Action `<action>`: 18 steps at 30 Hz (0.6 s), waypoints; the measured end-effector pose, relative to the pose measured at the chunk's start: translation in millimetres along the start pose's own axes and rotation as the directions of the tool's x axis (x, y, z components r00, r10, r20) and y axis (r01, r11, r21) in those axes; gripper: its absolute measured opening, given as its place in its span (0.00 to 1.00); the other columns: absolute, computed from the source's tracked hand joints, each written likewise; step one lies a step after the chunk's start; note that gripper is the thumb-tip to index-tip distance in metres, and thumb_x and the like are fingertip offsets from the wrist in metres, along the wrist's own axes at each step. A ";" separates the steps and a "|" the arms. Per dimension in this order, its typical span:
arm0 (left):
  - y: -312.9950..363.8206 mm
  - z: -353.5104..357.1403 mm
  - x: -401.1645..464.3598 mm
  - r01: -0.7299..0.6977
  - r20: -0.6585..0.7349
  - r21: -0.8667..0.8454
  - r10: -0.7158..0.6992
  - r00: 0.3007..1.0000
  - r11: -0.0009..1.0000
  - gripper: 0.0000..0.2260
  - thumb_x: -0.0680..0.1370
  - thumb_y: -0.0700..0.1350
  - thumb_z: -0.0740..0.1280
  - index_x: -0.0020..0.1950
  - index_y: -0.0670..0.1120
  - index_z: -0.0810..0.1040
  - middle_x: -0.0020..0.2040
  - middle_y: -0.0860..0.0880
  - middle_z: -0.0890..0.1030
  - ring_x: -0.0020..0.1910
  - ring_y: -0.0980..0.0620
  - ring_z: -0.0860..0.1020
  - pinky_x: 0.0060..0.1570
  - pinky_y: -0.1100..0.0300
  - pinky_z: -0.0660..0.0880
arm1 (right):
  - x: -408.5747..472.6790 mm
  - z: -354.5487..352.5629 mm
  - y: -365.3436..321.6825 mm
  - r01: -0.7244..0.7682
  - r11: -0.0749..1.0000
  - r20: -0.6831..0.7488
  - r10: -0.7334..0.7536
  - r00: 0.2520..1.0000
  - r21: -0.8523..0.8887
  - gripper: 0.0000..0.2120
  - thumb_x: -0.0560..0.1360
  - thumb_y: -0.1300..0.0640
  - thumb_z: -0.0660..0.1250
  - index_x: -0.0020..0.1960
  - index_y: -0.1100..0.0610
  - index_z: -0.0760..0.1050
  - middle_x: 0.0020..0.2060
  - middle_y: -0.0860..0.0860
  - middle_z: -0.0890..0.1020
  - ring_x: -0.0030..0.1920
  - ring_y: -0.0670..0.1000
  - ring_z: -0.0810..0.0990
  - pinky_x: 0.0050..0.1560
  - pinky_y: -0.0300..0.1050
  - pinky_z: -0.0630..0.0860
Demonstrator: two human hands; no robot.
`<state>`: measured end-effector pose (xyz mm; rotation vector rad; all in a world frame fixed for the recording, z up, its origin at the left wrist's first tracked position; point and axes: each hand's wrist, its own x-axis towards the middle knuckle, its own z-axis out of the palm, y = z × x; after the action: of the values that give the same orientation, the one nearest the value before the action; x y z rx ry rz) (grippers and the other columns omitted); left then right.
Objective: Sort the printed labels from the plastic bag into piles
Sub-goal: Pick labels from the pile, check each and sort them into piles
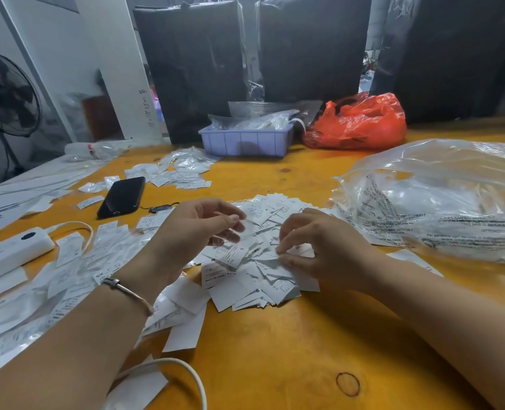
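My left hand (204, 229) pinches one label (246, 221) at frame centre; my right hand (313, 247) pinches into the label pile (260, 270) on the counter (274, 350), plastic bag (440, 199) at right.

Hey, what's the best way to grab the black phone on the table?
Pinch the black phone across its two long edges, coming straight down from above. It lies flat, screen up, on the orange table, tilted slightly, with bare table along its right edge. Labels lie beside its left edge, so probably grip near the middle.
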<state>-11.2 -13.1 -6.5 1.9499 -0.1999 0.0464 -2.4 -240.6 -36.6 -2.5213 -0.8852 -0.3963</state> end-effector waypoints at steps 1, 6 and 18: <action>-0.5 -0.2 0.3 -0.001 -0.005 -0.003 0.001 1.000 1.000 0.07 0.79 0.38 0.66 0.48 0.45 0.84 0.42 0.47 0.86 0.39 0.53 0.83 0.46 0.54 0.75 | -0.3 -0.3 -0.7 0.011 1.000 -0.003 -0.011 1.000 0.001 0.06 0.72 0.50 0.72 0.46 0.50 0.84 0.46 0.40 0.80 0.49 0.41 0.71 0.43 0.39 0.68; -1.8 -0.7 2.1 -0.008 -0.022 -0.004 0.008 1.000 1.000 0.06 0.79 0.38 0.67 0.48 0.45 0.84 0.41 0.47 0.86 0.38 0.54 0.83 0.42 0.60 0.75 | -1.7 -1.8 -3.3 -0.017 0.999 -0.039 0.018 0.999 0.040 0.10 0.72 0.45 0.71 0.40 0.52 0.83 0.44 0.42 0.81 0.47 0.43 0.76 0.44 0.42 0.73; -0.3 0.1 0.6 -0.028 -0.091 -0.037 0.025 0.996 0.999 0.07 0.79 0.38 0.67 0.48 0.45 0.84 0.36 0.47 0.84 0.34 0.53 0.81 0.39 0.59 0.76 | 0.3 -2.0 -7.6 0.057 0.976 0.023 -0.053 0.998 -0.210 0.14 0.79 0.50 0.62 0.45 0.56 0.82 0.46 0.47 0.80 0.45 0.49 0.77 0.42 0.43 0.72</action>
<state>-10.5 -13.1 -6.7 1.9024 -0.1659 0.1470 -7.4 -236.1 -32.4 -2.7000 -0.9670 -0.5114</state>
